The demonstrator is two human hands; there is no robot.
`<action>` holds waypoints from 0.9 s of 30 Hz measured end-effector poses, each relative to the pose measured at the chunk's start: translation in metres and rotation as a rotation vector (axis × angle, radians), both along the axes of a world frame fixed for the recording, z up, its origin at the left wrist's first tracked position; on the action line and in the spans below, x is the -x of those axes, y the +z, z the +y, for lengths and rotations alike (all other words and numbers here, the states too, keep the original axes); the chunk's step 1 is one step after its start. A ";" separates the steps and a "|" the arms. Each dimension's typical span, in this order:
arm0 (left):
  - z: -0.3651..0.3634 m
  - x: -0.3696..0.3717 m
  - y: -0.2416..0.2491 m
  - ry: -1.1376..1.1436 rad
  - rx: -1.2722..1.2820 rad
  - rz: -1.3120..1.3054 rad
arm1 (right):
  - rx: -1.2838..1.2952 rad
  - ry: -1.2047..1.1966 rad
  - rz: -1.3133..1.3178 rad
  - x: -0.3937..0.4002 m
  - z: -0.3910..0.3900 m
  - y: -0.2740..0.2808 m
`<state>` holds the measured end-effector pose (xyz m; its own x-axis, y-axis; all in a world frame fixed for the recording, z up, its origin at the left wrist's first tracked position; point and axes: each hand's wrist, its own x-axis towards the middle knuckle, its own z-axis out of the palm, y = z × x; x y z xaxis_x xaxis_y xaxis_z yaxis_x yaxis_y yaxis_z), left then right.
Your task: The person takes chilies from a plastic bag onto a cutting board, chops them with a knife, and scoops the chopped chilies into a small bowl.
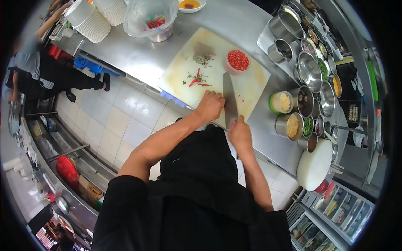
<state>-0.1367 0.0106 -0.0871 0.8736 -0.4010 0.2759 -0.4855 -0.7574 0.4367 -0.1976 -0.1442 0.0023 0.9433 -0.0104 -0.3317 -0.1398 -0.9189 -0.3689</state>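
Observation:
In the head view, my right hand point(240, 133) is closed round the handle of a cleaver point(229, 94). Its broad blade reaches across the white cutting board point(173, 77) toward a tub of chopped red chilies point(238, 61). My left hand point(211, 105) rests at the board's near edge with curled fingers, close beside the blade; anything beneath those fingers is hidden. Left of the blade lie a few red chilies point(195, 81) among green stems. Farther up the board is a small heap of stem trimmings point(203, 56). Red bits dot the board right of the blade.
A plastic-lined bowl point(160, 36) of red chilies stands on the steel counter point(134, 52), near stacked white tubs point(90, 25). Steel pots and bowls point(310, 71) of ingredients crowd the right. Another person point(39, 67) stands at far left.

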 end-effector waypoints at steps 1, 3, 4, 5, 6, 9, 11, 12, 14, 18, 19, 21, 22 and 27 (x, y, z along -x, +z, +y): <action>0.001 0.007 -0.001 -0.013 -0.001 -0.028 | -0.008 -0.021 -0.021 0.005 -0.003 -0.002; 0.009 0.011 0.002 0.022 0.017 -0.030 | -0.058 -0.004 -0.028 0.002 -0.007 -0.001; 0.015 0.009 0.004 0.075 0.049 -0.031 | -0.042 -0.007 -0.032 0.004 -0.007 -0.002; 0.028 0.008 0.006 0.074 0.044 -0.042 | -0.028 -0.009 -0.033 0.006 -0.007 -0.003; 0.044 0.009 0.006 0.172 0.024 -0.022 | -0.033 -0.016 -0.024 0.007 -0.005 0.000; 0.058 0.007 0.018 0.274 0.089 -0.047 | -0.060 -0.012 -0.059 0.007 -0.005 -0.001; 0.057 -0.007 0.025 0.279 0.182 -0.110 | -0.074 -0.019 -0.059 0.007 -0.006 -0.001; 0.052 -0.016 0.024 0.208 0.104 -0.111 | -0.083 -0.018 -0.056 0.006 -0.006 -0.001; 0.044 -0.031 0.023 0.141 0.026 -0.115 | -0.085 -0.012 -0.065 0.006 -0.007 -0.001; 0.026 -0.036 0.031 0.157 -0.005 -0.005 | -0.108 -0.024 -0.087 0.008 -0.008 0.002; 0.021 -0.031 0.034 0.215 0.221 0.018 | -0.114 -0.034 -0.087 0.009 -0.009 0.000; 0.004 -0.016 0.039 0.305 0.472 0.164 | -0.122 -0.058 -0.055 0.007 -0.013 -0.002; -0.004 -0.008 0.039 0.399 0.730 0.313 | -0.128 -0.063 -0.058 0.006 -0.015 -0.003; -0.006 0.018 0.003 0.395 0.653 0.189 | -0.250 -0.087 0.012 0.003 -0.026 -0.008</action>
